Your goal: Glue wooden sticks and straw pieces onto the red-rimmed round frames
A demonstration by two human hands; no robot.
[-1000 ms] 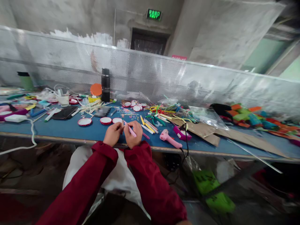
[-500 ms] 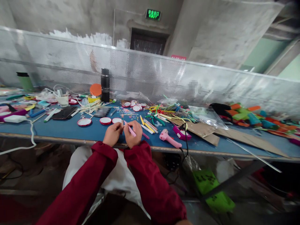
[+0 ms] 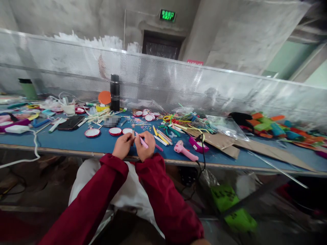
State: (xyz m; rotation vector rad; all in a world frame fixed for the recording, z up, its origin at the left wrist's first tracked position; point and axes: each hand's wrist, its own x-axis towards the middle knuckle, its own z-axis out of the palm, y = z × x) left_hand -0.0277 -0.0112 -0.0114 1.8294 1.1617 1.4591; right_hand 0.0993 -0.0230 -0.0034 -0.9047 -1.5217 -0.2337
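Both my hands rest together at the near edge of the blue table (image 3: 76,141). My right hand (image 3: 146,146) grips a short pink stick (image 3: 143,143) that points up and left. My left hand (image 3: 123,145) pinches a thin upright stick (image 3: 133,131), its fingertips touching the right hand. Dark red sleeves cover both forearms. Red-rimmed white discs (image 3: 115,131) lie just beyond my hands. A pink glue gun (image 3: 185,151) lies to the right, its black cord hanging off the table edge.
Coloured sticks and pipe cleaners (image 3: 184,120) are scattered past my hands. A black bottle (image 3: 114,92) stands by the perforated metal screen (image 3: 178,85). A phone (image 3: 70,122) lies at the left, cardboard sheets (image 3: 224,143) at the right, a green bag (image 3: 232,207) under the table.
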